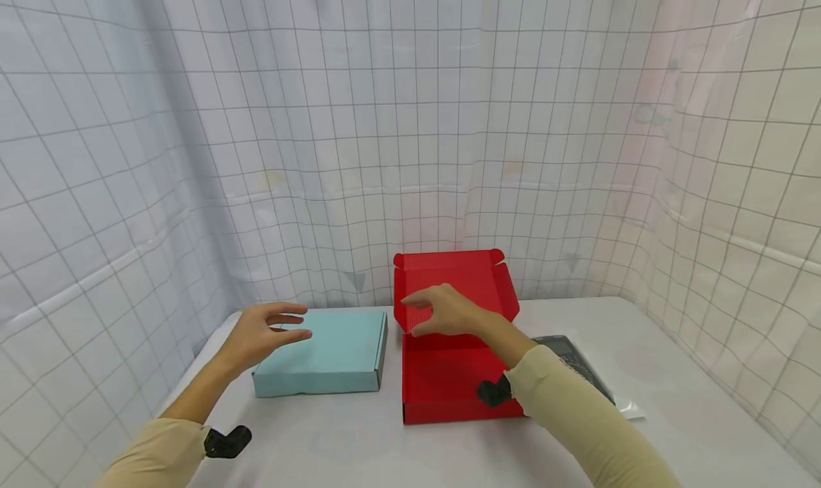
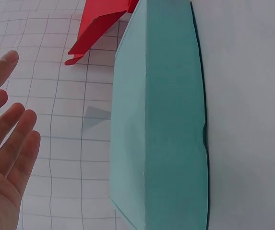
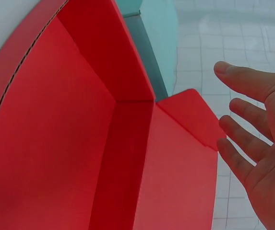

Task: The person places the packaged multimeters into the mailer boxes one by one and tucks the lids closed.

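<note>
Both sleeved forearms lead to the red box (image 1: 449, 381) at centre table, lid up, judged light, stiff corrugated card best taken by its side walls, right hand (image 1: 445, 311) spread above it, left hand (image 1: 259, 335) spread over the teal box (image 1: 327, 352) at nine o'clock.

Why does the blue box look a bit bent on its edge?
The teal box is closed, but its front edge bows outward and has a small kink partway along, seen from the left wrist. The red box stands open and empty. Nothing is spilled.
</note>
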The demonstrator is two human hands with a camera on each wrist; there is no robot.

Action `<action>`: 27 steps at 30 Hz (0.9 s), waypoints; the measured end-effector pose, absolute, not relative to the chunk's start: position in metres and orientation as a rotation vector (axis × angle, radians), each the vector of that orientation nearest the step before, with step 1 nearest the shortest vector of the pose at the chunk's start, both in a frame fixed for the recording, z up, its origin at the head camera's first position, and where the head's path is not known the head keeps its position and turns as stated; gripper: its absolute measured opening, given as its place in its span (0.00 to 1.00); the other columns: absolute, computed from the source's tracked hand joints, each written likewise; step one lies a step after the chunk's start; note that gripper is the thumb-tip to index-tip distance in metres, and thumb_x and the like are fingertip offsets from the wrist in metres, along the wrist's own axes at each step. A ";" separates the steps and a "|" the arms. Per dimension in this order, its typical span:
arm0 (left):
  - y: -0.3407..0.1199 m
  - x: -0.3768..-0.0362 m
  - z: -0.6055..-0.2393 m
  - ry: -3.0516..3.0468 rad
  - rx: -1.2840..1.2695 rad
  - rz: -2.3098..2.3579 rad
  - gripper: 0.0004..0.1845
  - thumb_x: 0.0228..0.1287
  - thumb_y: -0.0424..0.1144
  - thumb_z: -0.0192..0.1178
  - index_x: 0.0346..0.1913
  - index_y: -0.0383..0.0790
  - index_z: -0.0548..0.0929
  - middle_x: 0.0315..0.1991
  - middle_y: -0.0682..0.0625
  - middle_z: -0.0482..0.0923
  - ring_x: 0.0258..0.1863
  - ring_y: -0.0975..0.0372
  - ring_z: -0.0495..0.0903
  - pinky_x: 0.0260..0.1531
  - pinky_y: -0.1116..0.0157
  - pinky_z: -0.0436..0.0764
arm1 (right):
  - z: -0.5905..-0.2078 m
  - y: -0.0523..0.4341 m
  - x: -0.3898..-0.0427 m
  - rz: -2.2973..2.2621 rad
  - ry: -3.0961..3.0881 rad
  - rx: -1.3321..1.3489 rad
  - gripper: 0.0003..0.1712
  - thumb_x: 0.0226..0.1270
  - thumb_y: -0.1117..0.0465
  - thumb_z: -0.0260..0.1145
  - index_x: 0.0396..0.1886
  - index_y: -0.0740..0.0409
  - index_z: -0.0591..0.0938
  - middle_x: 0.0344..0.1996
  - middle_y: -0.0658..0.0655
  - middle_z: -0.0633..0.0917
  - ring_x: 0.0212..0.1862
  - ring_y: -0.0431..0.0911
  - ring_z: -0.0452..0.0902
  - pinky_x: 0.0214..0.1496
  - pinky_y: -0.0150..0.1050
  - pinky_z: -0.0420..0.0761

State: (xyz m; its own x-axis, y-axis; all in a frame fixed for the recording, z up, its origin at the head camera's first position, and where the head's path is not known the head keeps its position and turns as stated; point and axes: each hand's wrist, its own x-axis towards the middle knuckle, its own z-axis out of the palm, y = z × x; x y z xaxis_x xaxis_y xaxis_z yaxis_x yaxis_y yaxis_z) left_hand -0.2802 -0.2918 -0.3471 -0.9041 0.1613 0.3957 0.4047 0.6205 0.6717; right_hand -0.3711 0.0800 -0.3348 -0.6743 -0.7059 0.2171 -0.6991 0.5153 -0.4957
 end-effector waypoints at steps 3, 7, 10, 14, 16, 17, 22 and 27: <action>-0.286 -0.282 -0.347 -2.548 -0.452 -1.146 0.27 0.61 0.46 0.77 0.59 0.35 0.85 0.56 0.40 0.84 0.53 0.44 0.85 0.44 0.52 0.87 | -0.332 0.089 -0.372 -0.888 2.728 -1.253 0.35 0.63 0.58 0.79 0.69 0.57 0.79 0.61 0.60 0.83 0.61 0.56 0.80 0.51 0.42 0.86; -0.278 -0.284 -0.348 -2.544 -0.452 -1.158 0.27 0.62 0.47 0.77 0.59 0.36 0.86 0.55 0.42 0.85 0.54 0.45 0.84 0.46 0.50 0.86 | -0.330 0.102 -0.373 -0.880 2.749 -1.253 0.36 0.62 0.58 0.79 0.70 0.56 0.79 0.62 0.59 0.83 0.61 0.56 0.80 0.50 0.42 0.86; -0.271 -0.286 -0.349 -2.539 -0.454 -1.189 0.26 0.62 0.48 0.76 0.59 0.37 0.86 0.55 0.43 0.85 0.55 0.45 0.84 0.48 0.47 0.84 | -0.329 0.113 -0.375 -0.883 2.765 -1.261 0.36 0.62 0.58 0.79 0.70 0.56 0.79 0.61 0.58 0.83 0.61 0.56 0.81 0.51 0.43 0.86; -0.260 -0.289 -0.352 -2.523 -0.465 -1.238 0.26 0.63 0.47 0.76 0.59 0.37 0.85 0.55 0.43 0.85 0.54 0.48 0.84 0.49 0.44 0.83 | -0.329 0.127 -0.376 -0.899 2.784 -1.262 0.35 0.62 0.58 0.79 0.69 0.58 0.80 0.59 0.57 0.85 0.60 0.57 0.81 0.52 0.44 0.86; -0.253 -0.289 -0.354 -2.517 -0.469 -1.268 0.25 0.62 0.46 0.76 0.58 0.37 0.86 0.55 0.44 0.85 0.54 0.49 0.84 0.50 0.44 0.83 | -0.330 0.134 -0.376 -0.902 2.792 -1.273 0.34 0.63 0.59 0.79 0.68 0.60 0.80 0.59 0.58 0.85 0.59 0.58 0.82 0.53 0.48 0.86; -0.250 -0.290 -0.355 -2.515 -0.472 -1.283 0.25 0.62 0.46 0.76 0.58 0.37 0.86 0.55 0.44 0.85 0.54 0.50 0.85 0.50 0.45 0.83 | -0.331 0.138 -0.377 -0.900 2.798 -1.277 0.34 0.63 0.59 0.79 0.68 0.61 0.80 0.59 0.58 0.85 0.59 0.58 0.82 0.53 0.50 0.85; -0.235 -0.290 -0.360 -2.510 -0.471 -1.342 0.24 0.62 0.45 0.76 0.58 0.37 0.86 0.55 0.44 0.84 0.53 0.52 0.85 0.51 0.46 0.83 | -0.332 0.155 -0.378 -0.897 2.820 -1.300 0.32 0.64 0.60 0.77 0.66 0.62 0.81 0.58 0.59 0.85 0.58 0.57 0.83 0.55 0.55 0.84; -0.220 -0.290 -0.366 -2.499 -0.521 -1.388 0.24 0.64 0.43 0.75 0.59 0.35 0.84 0.55 0.43 0.84 0.51 0.51 0.85 0.49 0.51 0.85 | -0.332 0.169 -0.379 -0.905 2.831 -1.285 0.31 0.64 0.61 0.77 0.66 0.63 0.81 0.58 0.60 0.85 0.58 0.58 0.82 0.56 0.57 0.83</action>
